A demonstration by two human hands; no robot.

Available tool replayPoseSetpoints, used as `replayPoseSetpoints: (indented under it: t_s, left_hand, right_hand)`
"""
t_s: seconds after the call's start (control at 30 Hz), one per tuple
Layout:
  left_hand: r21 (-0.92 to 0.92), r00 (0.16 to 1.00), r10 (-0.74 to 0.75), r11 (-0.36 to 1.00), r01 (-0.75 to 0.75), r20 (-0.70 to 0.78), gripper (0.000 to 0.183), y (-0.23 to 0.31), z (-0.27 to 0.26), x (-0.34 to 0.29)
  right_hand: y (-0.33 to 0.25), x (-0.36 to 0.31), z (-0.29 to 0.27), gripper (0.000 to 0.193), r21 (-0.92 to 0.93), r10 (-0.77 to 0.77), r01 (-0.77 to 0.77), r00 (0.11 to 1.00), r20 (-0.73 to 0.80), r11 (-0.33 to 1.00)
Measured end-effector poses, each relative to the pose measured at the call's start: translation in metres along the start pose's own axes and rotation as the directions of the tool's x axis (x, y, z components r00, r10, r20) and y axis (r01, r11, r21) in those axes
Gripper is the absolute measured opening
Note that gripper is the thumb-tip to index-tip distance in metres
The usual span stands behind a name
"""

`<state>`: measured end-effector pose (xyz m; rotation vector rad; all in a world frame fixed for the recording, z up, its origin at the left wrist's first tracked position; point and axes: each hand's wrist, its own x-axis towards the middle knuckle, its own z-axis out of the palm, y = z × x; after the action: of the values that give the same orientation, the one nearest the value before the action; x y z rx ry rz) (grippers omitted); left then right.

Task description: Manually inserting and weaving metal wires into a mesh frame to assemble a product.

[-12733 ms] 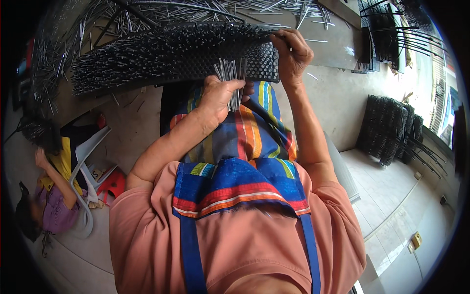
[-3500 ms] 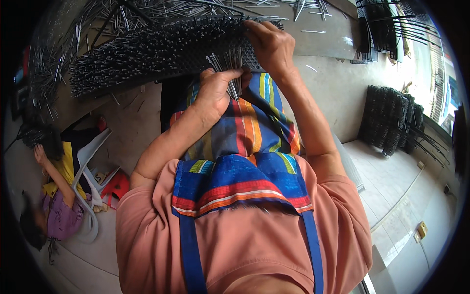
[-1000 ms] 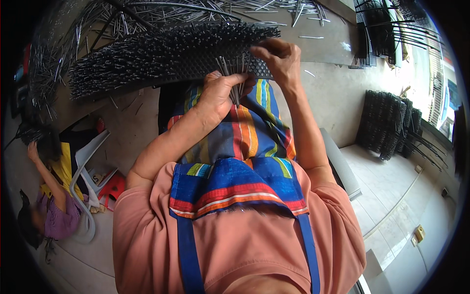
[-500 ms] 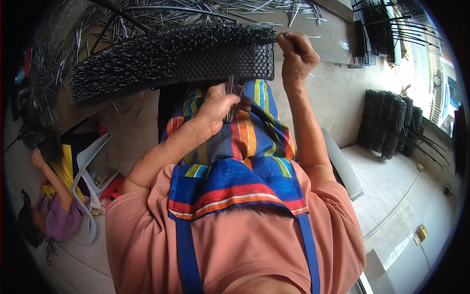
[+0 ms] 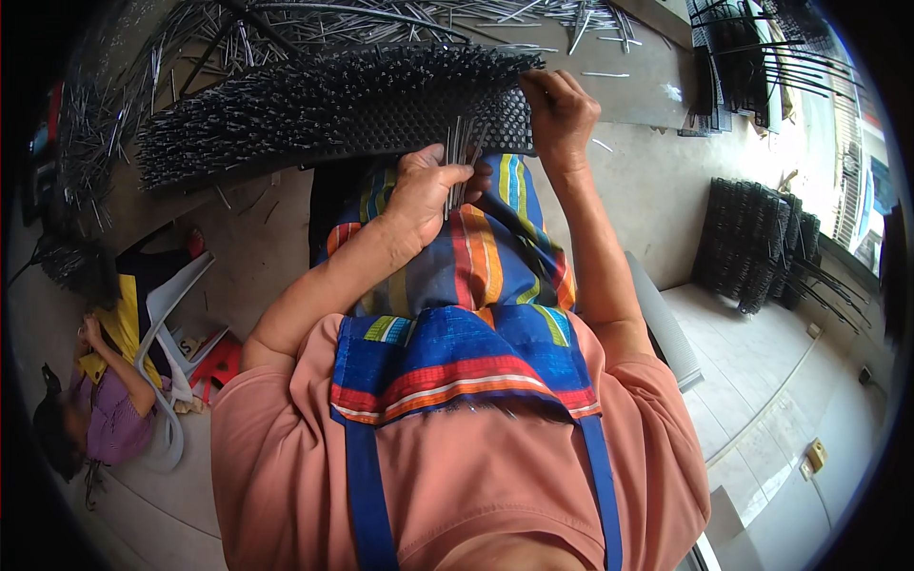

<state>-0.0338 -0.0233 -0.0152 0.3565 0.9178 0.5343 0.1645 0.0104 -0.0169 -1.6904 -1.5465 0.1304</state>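
Observation:
Across my lap lies a long black panel full of round holes (image 5: 400, 131); dark thin strips (image 5: 286, 100) stand densely in its far and left parts, while a patch of open holes shows at the near right. My left hand (image 5: 419, 195), in front of the panel's near edge, is closed around a bundle of thin grey strips (image 5: 455, 157) that point up between thumb and fingers. My right hand (image 5: 566, 119) is at the panel's right end, its fingers pinched together by the edge. Whatever is in that pinch is hidden.
Loose strips (image 5: 571, 14) lie scattered beyond the panel. Black stacked panels (image 5: 747, 243) stand on the floor at right, with more dark racks (image 5: 728, 67) at far right. On the left, a co-worker in a purple top (image 5: 124, 419) sits by a grey chair (image 5: 162, 381).
My right hand has moved left and slightly nearer, from beyond the panel's corner to its right edge. The strips in my left hand now stand higher. The co-worker's arm has shifted.

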Motion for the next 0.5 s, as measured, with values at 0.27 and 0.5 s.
replayPoseSetpoints:
  t_s: [0.27, 0.5]
  left_hand:
    - [-0.043, 0.995, -0.029, 0.999, 0.034, 0.099, 0.018, 0.005, 0.000, 0.002]
    - [-0.094, 0.998, 0.003, 0.996, -0.009, -0.070, 0.010, 0.008, -0.016, -0.010]
  right_hand:
    - [-0.037, -0.029, -0.012, 0.011, 0.374, 0.383, -0.715, 0.657, 0.650, 0.591]
    - [-0.045, -0.025, -0.001, 0.005, 0.647, 0.541, -0.649, 0.737, 0.405, 0.399]
